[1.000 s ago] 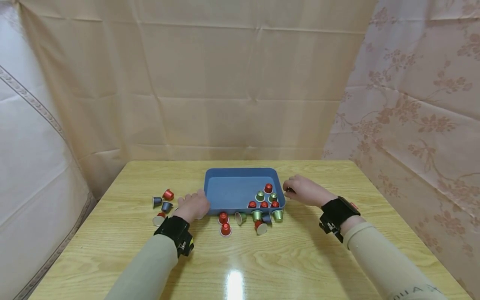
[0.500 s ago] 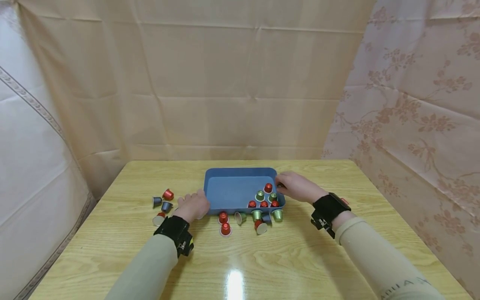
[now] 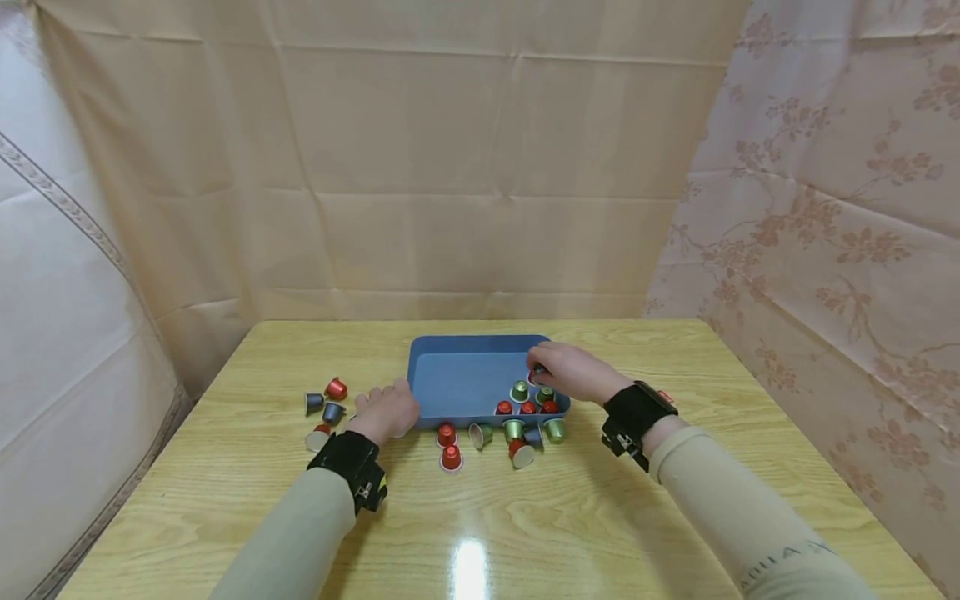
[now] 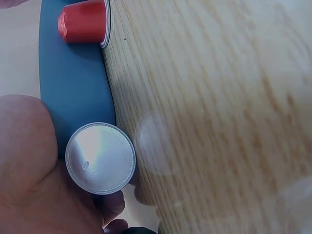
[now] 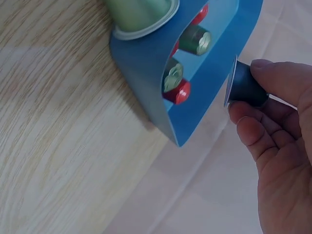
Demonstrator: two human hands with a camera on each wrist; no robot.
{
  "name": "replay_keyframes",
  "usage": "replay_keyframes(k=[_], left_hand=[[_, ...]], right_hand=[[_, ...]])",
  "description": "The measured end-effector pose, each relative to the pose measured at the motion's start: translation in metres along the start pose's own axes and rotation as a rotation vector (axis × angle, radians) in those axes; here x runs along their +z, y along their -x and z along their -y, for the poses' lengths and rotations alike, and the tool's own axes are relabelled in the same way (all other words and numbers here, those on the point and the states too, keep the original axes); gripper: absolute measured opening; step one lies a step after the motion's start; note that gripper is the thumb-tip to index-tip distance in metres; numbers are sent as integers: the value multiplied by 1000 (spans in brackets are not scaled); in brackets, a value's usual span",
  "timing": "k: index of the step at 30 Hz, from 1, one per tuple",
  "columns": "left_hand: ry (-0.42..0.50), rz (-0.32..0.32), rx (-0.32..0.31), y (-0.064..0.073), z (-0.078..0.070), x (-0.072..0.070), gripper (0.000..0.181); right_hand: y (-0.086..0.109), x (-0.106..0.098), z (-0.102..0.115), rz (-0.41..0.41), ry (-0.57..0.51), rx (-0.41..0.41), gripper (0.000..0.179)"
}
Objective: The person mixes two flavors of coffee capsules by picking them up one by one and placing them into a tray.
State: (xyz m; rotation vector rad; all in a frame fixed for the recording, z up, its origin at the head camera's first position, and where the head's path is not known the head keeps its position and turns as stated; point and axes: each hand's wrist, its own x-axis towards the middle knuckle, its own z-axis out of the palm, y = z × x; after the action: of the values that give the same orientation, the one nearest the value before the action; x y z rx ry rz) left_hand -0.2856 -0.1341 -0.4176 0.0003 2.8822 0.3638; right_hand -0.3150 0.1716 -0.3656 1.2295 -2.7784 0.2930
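Note:
My right hand [image 3: 573, 371] is over the right side of the blue tray [image 3: 457, 343]. Thumb and fingers pinch a dark coffee capsule [image 5: 247, 87] by its body, its foil lid turned sideways. Inside the tray, several red and green capsules stand at the right, such as a green capsule [image 3: 520, 391]; the hand partly covers a red one. At the tray's front left corner is my left hand [image 3: 386, 410]. Its fingers are curled round a capsule [image 4: 101, 158] whose silver lid faces the wrist camera; the body is hidden behind the lid.
Along the tray's front lie more capsules, among them a red capsule [image 3: 451, 457], a tipped green capsule [image 3: 480, 436] and a red one on its side [image 3: 521, 453]. Left of the left hand lies a group of red and dark blue capsules, including a blue capsule [image 3: 333, 412].
My right hand has moved left from beside the tray to over its right side, carrying the dark capsule. The left hand has stayed in place.

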Motion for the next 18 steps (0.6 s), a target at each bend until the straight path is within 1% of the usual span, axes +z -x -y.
replay_keyframes(k=[3,9,14,18], left_hand=[[-1,-4,1,1,0,0,20],[1,-12,-1,1,-1,-2,21],[-3,-10,4,1,0,-2,21],[10,-4,-1,1,-1,-2,21]], right_hand=[[-4,1,4,5,-4,-11,14],[-14,4,10,41,-35,8,15],[-22,6,16,57,-66,-4,15],[-27,8,19,85,-76,6,16]])
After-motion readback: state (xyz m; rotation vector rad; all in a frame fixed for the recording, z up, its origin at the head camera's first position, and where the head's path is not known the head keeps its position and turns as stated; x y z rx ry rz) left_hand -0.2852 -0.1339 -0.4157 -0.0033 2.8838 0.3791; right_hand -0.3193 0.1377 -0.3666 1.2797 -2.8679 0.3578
